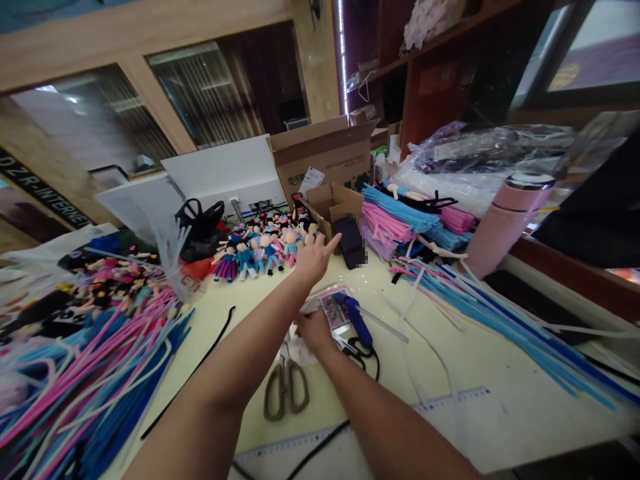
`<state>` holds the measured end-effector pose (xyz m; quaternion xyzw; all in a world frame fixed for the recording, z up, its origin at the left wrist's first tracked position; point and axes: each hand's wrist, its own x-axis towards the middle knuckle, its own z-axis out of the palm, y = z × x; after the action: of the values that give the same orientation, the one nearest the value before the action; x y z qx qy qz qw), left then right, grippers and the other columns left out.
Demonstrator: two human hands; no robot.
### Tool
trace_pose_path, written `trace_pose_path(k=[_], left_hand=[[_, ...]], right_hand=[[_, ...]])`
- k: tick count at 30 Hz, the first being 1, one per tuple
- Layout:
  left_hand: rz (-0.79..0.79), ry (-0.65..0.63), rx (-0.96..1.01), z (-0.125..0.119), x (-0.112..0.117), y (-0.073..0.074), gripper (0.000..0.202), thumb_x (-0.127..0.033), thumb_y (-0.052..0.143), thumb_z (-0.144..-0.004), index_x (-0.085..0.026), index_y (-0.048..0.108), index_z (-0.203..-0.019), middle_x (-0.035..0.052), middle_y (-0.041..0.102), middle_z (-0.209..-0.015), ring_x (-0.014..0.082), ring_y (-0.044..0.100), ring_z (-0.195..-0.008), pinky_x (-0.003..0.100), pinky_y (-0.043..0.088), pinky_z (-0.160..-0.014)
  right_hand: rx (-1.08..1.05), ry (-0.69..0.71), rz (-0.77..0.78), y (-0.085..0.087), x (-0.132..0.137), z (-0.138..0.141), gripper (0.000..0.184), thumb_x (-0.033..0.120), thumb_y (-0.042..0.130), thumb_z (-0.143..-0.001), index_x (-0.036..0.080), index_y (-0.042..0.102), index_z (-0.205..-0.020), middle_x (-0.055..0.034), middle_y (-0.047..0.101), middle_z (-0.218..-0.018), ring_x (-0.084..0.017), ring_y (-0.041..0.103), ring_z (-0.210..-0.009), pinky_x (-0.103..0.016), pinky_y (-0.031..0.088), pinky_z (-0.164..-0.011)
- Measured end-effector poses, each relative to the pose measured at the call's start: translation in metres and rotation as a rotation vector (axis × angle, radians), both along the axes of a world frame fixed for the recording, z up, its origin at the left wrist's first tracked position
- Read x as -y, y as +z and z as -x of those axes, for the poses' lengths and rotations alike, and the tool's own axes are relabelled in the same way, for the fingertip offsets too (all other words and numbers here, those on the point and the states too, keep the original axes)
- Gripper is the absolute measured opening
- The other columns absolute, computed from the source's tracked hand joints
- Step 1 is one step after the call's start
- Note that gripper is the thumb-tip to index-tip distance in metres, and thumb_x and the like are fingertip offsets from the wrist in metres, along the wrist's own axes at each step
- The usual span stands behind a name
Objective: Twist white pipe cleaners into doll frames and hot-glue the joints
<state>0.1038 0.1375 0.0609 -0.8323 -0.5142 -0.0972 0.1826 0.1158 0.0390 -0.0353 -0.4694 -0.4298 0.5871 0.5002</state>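
My left hand (315, 257) is raised over the table, its fingers spread and nothing visible in them. Just right of its fingertips a dark phone (351, 243) leans against a small cardboard box (333, 200). Lower down, my right hand (316, 331) is closed near a pale, whitish piece; what its fingers hold is hidden. Beside it a blue glue gun (361, 325) lies on a small pink-edged packet (334, 308). Brown-handled scissors (286, 390) lie below my hands, and black-handled scissors (354, 353) lie partly under the glue gun.
Small yarn-haired dolls (267, 250) stand clustered at the back. Pink, blue and white pipe cleaners (115, 373) pile up on the left, with more bundles (400, 213) on the right. A pink thermos (510, 227) stands far right. A ruler (295, 445) crosses the near table.
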Motion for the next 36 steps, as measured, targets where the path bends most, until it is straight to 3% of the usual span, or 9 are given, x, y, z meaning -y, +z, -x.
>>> trace_pose_path(k=[7, 13, 16, 20, 23, 27, 30, 32, 36], left_hand=[[0.031, -0.006, -0.033, -0.015, -0.036, -0.006, 0.058, -0.008, 0.032, -0.083, -0.033, 0.039, -0.135, 0.0142, 0.052, -0.104, 0.0334, 0.041, -0.109, 0.055, 0.025, -0.089], [0.012, -0.029, 0.047, -0.019, -0.032, 0.000, 0.057, -0.010, 0.037, -0.083, -0.032, 0.037, -0.135, 0.0137, 0.051, -0.107, 0.0325, 0.041, -0.109, 0.050, 0.029, -0.087], [-0.027, -0.032, 0.196, -0.004, -0.016, 0.012, 0.053, -0.018, 0.047, -0.081, -0.029, 0.040, -0.133, 0.0120, 0.052, -0.109, 0.0290, 0.046, -0.103, 0.043, 0.034, -0.085], [0.021, -0.033, 0.612, 0.048, 0.017, 0.016, 0.034, -0.030, 0.054, -0.079, -0.019, 0.054, -0.111, 0.0066, 0.057, -0.092, 0.0201, 0.052, -0.085, 0.032, 0.040, -0.078], [0.064, 0.095, 0.928, 0.096, 0.048, 0.002, 0.024, -0.039, 0.053, -0.079, -0.018, 0.056, -0.089, 0.0023, 0.057, -0.079, 0.0155, 0.052, -0.073, 0.028, 0.041, -0.069], [0.184, 0.335, 1.256, 0.135, 0.089, -0.027, 0.034, -0.050, 0.054, -0.075, -0.017, 0.054, -0.069, -0.0006, 0.053, -0.062, 0.0133, 0.050, -0.058, 0.025, 0.037, -0.057], [0.500, 0.373, 1.368, 0.136, 0.111, -0.043, 0.050, -0.061, 0.044, -0.076, -0.015, 0.058, -0.060, 0.0018, 0.053, -0.052, 0.0125, 0.047, -0.049, 0.024, 0.030, -0.047], [0.688, 0.292, 1.478, 0.128, 0.121, -0.048, 0.053, -0.063, 0.043, -0.076, -0.014, 0.060, -0.063, 0.0017, 0.053, -0.051, 0.0108, 0.044, -0.046, 0.023, 0.028, -0.045], [0.772, 0.101, 1.765, 0.113, 0.135, -0.050, 0.033, -0.045, 0.067, -0.066, -0.014, 0.060, -0.073, -0.0025, 0.052, -0.055, 0.0067, 0.043, -0.047, 0.020, 0.030, -0.048]], right_hand=[[-0.037, -0.009, 0.013, -0.001, -0.002, 0.000, 0.021, 0.030, 0.058, -0.067, 0.018, 0.052, -0.051, 0.0045, 0.044, -0.037, -0.010, 0.045, -0.036, -0.019, 0.031, -0.036], [-0.072, -0.027, 0.039, 0.000, -0.003, -0.002, 0.013, 0.027, 0.056, -0.067, 0.017, 0.057, -0.059, 0.0048, 0.048, -0.041, -0.010, 0.049, -0.037, -0.019, 0.034, -0.038], [-0.122, -0.039, 0.060, 0.005, -0.003, -0.004, 0.010, 0.026, 0.054, -0.067, 0.017, 0.059, -0.064, 0.0053, 0.049, -0.043, -0.010, 0.050, -0.039, -0.019, 0.037, -0.040], [-0.151, -0.055, 0.052, 0.011, -0.002, -0.008, 0.013, 0.027, 0.054, -0.068, 0.016, 0.060, -0.068, 0.0050, 0.051, -0.043, -0.011, 0.051, -0.041, -0.019, 0.039, -0.042], [-0.162, -0.052, -0.034, 0.014, 0.000, -0.012, 0.014, 0.029, 0.054, -0.069, 0.016, 0.060, -0.068, 0.0046, 0.052, -0.045, -0.010, 0.051, -0.043, -0.019, 0.041, -0.045], [-0.181, -0.043, -0.118, 0.020, 0.006, -0.015, 0.019, 0.033, 0.056, -0.070, 0.015, 0.060, -0.072, 0.0039, 0.054, -0.048, -0.010, 0.052, -0.045, -0.020, 0.042, -0.046], [-0.143, -0.006, -0.174, 0.026, 0.015, -0.016, 0.022, 0.036, 0.058, -0.072, 0.015, 0.060, -0.075, 0.0032, 0.056, -0.050, -0.011, 0.053, -0.046, -0.022, 0.044, -0.048], [-0.110, 0.027, -0.218, 0.029, 0.021, -0.016, 0.023, 0.038, 0.058, -0.073, 0.015, 0.061, -0.075, 0.0032, 0.057, -0.050, -0.011, 0.053, -0.047, -0.022, 0.044, -0.049], [-0.098, 0.060, -0.258, 0.029, 0.026, -0.015, 0.025, 0.039, 0.060, -0.073, 0.015, 0.061, -0.077, 0.0030, 0.057, -0.051, -0.011, 0.054, -0.049, -0.022, 0.044, -0.051]])
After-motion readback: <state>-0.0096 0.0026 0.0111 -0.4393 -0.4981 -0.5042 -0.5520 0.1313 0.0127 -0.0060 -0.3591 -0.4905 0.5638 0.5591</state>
